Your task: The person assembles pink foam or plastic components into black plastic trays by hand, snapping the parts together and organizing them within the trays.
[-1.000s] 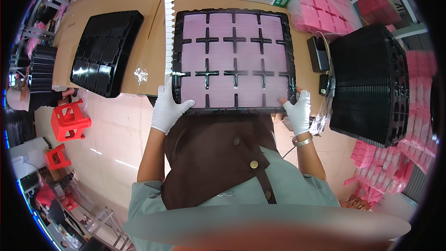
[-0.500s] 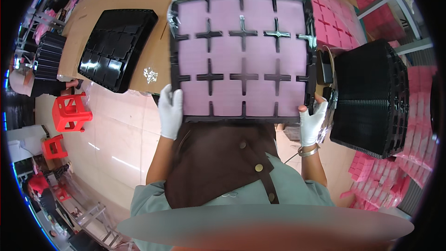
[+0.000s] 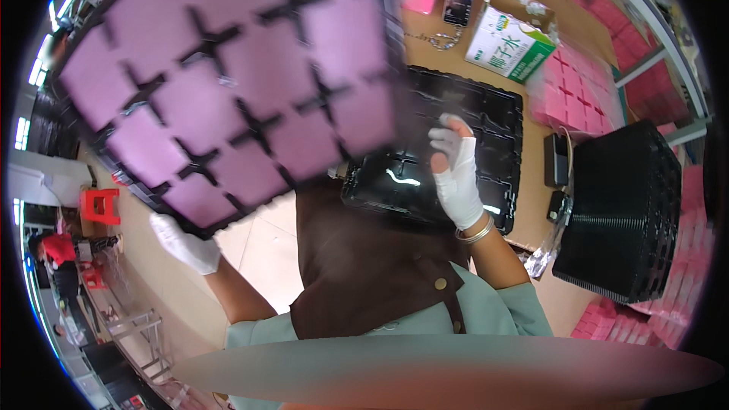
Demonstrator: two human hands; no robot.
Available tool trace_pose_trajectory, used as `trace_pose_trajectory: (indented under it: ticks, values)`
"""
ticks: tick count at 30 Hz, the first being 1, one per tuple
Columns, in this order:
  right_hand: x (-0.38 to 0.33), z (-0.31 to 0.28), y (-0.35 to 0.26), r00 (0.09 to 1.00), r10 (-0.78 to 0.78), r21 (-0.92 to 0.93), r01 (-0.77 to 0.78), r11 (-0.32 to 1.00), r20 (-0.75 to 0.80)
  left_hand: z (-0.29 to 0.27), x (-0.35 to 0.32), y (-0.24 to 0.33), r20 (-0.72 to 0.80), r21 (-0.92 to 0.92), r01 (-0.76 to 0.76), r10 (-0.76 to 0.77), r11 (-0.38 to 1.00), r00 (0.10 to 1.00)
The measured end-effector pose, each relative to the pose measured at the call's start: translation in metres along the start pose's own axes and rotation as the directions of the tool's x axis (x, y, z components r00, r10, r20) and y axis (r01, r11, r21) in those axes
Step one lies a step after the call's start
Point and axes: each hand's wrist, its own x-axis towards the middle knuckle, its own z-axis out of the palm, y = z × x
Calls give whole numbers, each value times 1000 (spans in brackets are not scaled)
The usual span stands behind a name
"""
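Note:
A black tray filled with lilac-pink square pieces [image 3: 277, 68] is held up at a tilt on the left, blurred by motion. My left hand [image 3: 186, 247], in a white glove, grips its lower left corner; part of the fingers is hidden behind the tray. Bare-tipped in its white glove, my right hand [image 3: 458, 178] is off that tray, fingers apart and nothing in them. It hovers above a second black tray [image 3: 497, 125] on the table, whose left side the raised tray partly covers.
A tall stack of black trays [image 3: 623, 212] stands at the right. On the brown table are a green-and-white carton [image 3: 510, 42], a phone [image 3: 459, 0], wrapped pink blocks [image 3: 575, 87] and a small black device [image 3: 556, 159]. Red stools [image 3: 101, 206] and another person [image 3: 57, 252] are at far left.
The filled tray has swung from the middle to the upper left and tilted. My right hand has let go of it; my left still holds on. The black tray beneath has come into view.

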Motion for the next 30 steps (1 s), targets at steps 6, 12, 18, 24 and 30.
trace_pose_trajectory:
  ticks: [6, 12, 18, 24, 30]
  values:
    - [-5, -6, 18, 982, 152, -302, -112, 947, 110, 21, 56, 11, 89, 656, -447, 525, 608, 846]
    - [-31, 0, 22, 938, 173, -433, -27, 901, 302, 82, 75, -100, 700, 620, -785, 443, 12, 560]
    - [-46, -11, 30, 915, 299, -468, -146, 871, 270, 79, 48, -165, 800, 595, -802, 144, -58, 583]
    - [-41, -9, 31, 928, 281, -455, -146, 878, 245, 82, 39, -183, 795, 603, -785, -26, 146, 606]
    - [-33, -10, 29, 925, 311, -457, -184, 870, 220, 91, 42, -179, 758, 652, -742, -168, 155, 631]
